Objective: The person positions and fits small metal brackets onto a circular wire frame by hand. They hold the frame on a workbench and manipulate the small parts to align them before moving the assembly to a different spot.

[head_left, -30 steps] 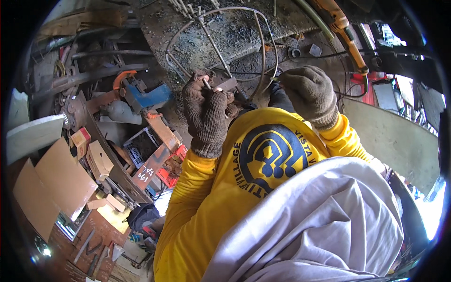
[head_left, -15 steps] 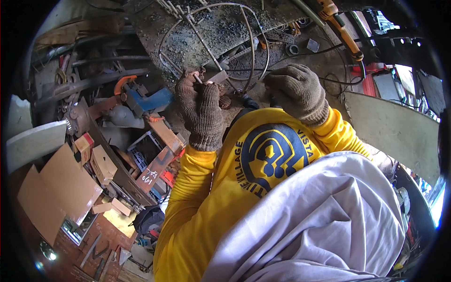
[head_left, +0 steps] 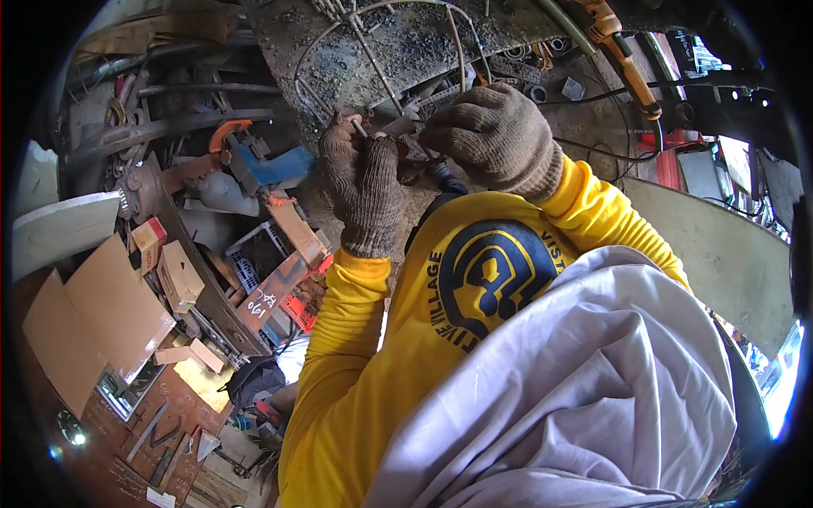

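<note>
A brown knitted work glove covers each hand. My left hand (head_left: pixel 362 182) is closed around a thin metal rod (head_left: pixel 360 127), whose pale end pokes out near the thumb. My right hand (head_left: pixel 491 140) has its fingers curled and sits just to the right, by a small flat metal piece (head_left: pixel 399 127) between the hands. Whatever its fingers may hold is hidden beneath the glove. Beyond both hands rises a round frame of bent metal rods (head_left: pixel 373 68), its lower right part covered by my right hand.
A gritty metal-topped surface (head_left: pixel 292 42) lies ahead. At the far right is an orange power tool (head_left: pixel 622 59) with a cable. To the left stand a blue clamp-like tool (head_left: pixel 267 169), a plastic crate (head_left: pixel 246 271) and cardboard boxes (head_left: pixel 179 275). A flat pale panel (head_left: pixel 711 254) leans at right.
My right hand has moved left and slightly up, closer to my left hand, and now covers part of the frame. The left hand keeps its hold on the rod.
</note>
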A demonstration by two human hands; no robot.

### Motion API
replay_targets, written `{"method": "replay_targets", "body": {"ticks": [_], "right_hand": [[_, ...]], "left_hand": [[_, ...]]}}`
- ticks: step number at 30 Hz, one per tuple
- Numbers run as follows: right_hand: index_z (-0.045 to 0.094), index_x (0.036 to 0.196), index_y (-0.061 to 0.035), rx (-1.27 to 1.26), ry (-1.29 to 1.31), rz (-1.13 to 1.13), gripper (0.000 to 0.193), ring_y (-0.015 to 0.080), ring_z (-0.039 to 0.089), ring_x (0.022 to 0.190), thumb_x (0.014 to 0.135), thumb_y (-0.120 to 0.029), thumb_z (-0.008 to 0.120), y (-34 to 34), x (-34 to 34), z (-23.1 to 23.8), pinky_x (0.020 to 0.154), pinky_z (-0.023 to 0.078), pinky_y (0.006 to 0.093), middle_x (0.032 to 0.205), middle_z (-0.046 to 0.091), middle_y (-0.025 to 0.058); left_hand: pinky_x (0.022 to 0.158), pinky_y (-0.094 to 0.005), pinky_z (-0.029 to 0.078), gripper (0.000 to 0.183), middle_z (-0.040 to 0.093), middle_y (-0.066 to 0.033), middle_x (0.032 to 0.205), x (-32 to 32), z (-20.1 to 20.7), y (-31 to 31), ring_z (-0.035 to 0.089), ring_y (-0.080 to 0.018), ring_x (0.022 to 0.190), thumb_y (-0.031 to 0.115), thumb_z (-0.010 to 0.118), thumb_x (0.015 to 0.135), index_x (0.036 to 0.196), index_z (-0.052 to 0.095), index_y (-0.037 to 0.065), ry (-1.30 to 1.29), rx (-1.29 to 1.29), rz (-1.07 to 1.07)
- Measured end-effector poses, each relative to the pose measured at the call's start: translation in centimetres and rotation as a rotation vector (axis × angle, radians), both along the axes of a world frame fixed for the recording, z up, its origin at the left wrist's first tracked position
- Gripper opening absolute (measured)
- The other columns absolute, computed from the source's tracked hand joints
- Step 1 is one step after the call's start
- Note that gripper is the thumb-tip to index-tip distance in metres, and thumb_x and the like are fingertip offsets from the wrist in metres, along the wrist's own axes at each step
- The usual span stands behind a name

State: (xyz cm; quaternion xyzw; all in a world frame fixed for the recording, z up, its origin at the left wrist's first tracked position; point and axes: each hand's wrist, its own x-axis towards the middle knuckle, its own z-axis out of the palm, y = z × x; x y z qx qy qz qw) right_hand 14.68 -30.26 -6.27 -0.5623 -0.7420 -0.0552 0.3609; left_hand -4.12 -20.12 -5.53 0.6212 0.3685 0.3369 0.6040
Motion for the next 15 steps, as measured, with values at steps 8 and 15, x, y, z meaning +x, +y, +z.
{"method": "replay_targets", "body": {"ticks": [8,15], "right_hand": [[0.074,0.108,-0.0222,0.026,-0.093,-0.024,0.037,0.0228,0.066,0.093,0.072,-0.023,0.067,0.2,0.0,0.6,0.076,0.054,0.0384,0.105,0.069,-0.0019],[0.075,0.102,-0.0184,-0.05,-0.173,-0.054,0.033,0.0202,0.067,0.091,0.07,-0.02,0.069,0.1,0.3,2.7,0.073,0.054,0.037,0.099,0.07,-0.0015]], "left_hand": [[0.061,-0.0277,0.056,0.043,0.067,-0.0117,0.095,0.0,-0.5,0.0,0.066,-0.0149,0.074,0.01,0.065,0.093,0.131,0.049,0.0,0.043,-0.048,0.055],[0.067,-0.0258,0.054,0.044,0.065,-0.0095,0.099,-0.6,-0.3,0.3,0.063,-0.0127,0.079,0.01,0.066,0.092,0.132,0.05,0.001,0.064,-0.084,-0.007]]}}
